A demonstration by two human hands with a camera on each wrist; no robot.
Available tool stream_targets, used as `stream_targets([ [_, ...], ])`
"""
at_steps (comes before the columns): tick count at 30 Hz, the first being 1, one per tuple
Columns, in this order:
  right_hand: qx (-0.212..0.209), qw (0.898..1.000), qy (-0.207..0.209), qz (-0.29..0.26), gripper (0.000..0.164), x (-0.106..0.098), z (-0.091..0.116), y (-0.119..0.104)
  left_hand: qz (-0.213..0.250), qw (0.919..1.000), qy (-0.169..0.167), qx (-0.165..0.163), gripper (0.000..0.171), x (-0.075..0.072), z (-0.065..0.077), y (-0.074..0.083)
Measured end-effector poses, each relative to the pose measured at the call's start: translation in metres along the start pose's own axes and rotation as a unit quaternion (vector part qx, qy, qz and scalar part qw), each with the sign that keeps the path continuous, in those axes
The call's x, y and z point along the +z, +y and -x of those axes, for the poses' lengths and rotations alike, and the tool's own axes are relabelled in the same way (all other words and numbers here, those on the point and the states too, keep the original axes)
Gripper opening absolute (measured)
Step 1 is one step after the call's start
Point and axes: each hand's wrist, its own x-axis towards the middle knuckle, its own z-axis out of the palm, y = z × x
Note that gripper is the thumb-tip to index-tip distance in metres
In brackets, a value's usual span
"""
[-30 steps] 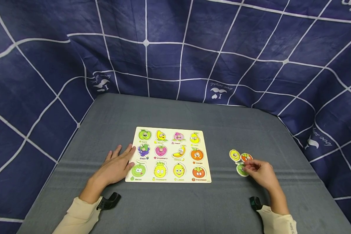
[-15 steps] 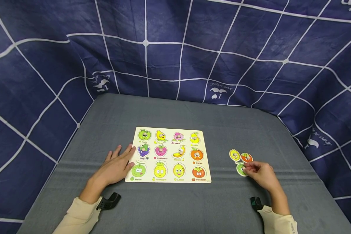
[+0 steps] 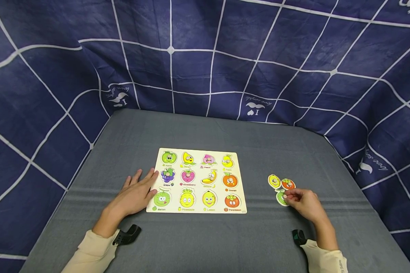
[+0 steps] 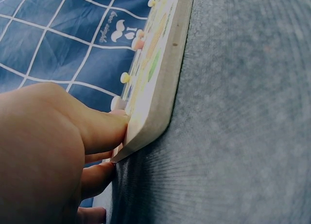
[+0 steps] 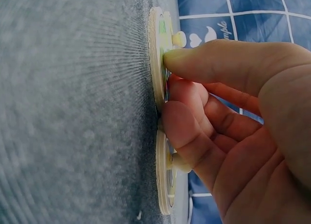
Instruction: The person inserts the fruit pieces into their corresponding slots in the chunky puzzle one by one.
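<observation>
A cream fruit puzzle board (image 3: 198,213) lies on the grey cloth, with knobbed pieces in its upper rows. My left hand (image 3: 132,197) rests palm down at the board's left edge, fingers spread; its thumb (image 4: 104,129) touches the corner in the left wrist view. Off to the right lie three round puzzle pieces: a yellow one (image 3: 274,181), an orange-red one (image 3: 288,184) and a green one (image 3: 281,198). My right hand (image 3: 305,204) pinches the green piece, whose knob is hidden between thumb and fingers. In the right wrist view the green piece (image 5: 154,59) lies flat against the cloth.
Grey cloth (image 3: 198,246) covers the table. A dark blue curtain with white grid lines (image 3: 191,72) hangs around its back and sides. Dark wrist cameras (image 3: 128,235) sit at both cream sleeves. Another piece's knob (image 5: 181,162) is close beside the right fingers.
</observation>
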Motion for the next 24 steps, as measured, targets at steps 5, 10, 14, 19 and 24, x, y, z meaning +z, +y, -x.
stream_targets([
  [5,0.005,1.0,-0.009,0.001,0.01,-0.0014,-0.0001,-0.0001,0.0,1.0,0.0,0.0,0.06,0.0007,-0.0004,-0.0001],
  [10,0.0,1.0,-0.012,-0.003,0.01,-0.0021,-0.0007,0.0007,-0.001,1.0,0.001,0.002,0.06,0.0005,-0.0004,-0.0001],
  [14,-0.007,1.0,-0.011,0.0,0.01,-0.0024,-0.0011,0.001,0.0,1.0,0.0,0.001,0.06,0.0005,-0.0003,0.0],
  [19,-0.006,1.0,-0.018,0.0,0.01,-0.0033,-0.0014,0.001,-0.002,1.0,0.0,0.0,0.06,0.0011,-0.0004,-0.0005],
  [24,-0.003,1.0,-0.028,-0.002,0.009,-0.0043,-0.0018,0.001,-0.001,1.0,0.001,0.0,0.06,0.0013,-0.0003,-0.0007],
])
